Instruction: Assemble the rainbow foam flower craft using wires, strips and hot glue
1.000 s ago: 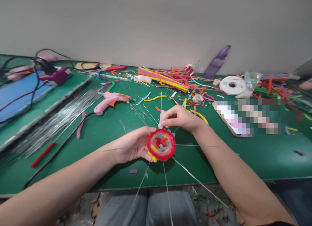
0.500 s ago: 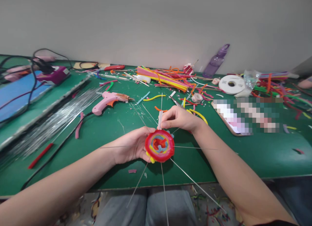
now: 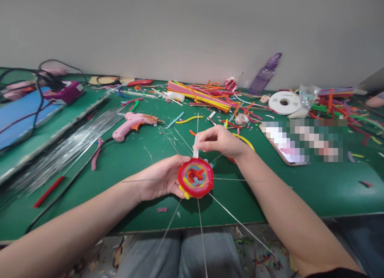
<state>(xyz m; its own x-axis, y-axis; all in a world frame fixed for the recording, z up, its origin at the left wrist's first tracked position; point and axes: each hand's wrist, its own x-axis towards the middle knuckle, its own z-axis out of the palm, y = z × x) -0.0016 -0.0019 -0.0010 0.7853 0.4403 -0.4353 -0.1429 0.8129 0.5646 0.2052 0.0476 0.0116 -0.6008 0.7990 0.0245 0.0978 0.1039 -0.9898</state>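
Observation:
My left hand point(image 3: 165, 176) pinches the left rim of a round coiled disc point(image 3: 209, 186), ringed in red, pink, yellow and blue. Several thin metal wires point(image 3: 240, 218) stick out from the disc like spokes. At its top, my right hand point(image 3: 221, 141) holds a narrow whitish strip point(image 3: 196, 147) between thumb and fingers, against the upright wire. The strip's lower end meets the red rim; whether it is fixed there I cannot tell. A small yellow piece point(image 3: 186, 195) shows under the disc's lower left edge.
A pink glue gun point(image 3: 130, 124) lies left of centre, its cord trailing to the front edge. Beside it is a bundle of wires point(image 3: 81, 146). Behind are colourful fuzzy strips point(image 3: 199, 96), a purple bottle point(image 3: 264, 76) and a white spool point(image 3: 277, 104). A phone point(image 3: 267, 136) lies right.
Both hands and the disc stay almost in place. My right fingers have shifted slightly with the whitish strip, which now leans a little differently along the wire.

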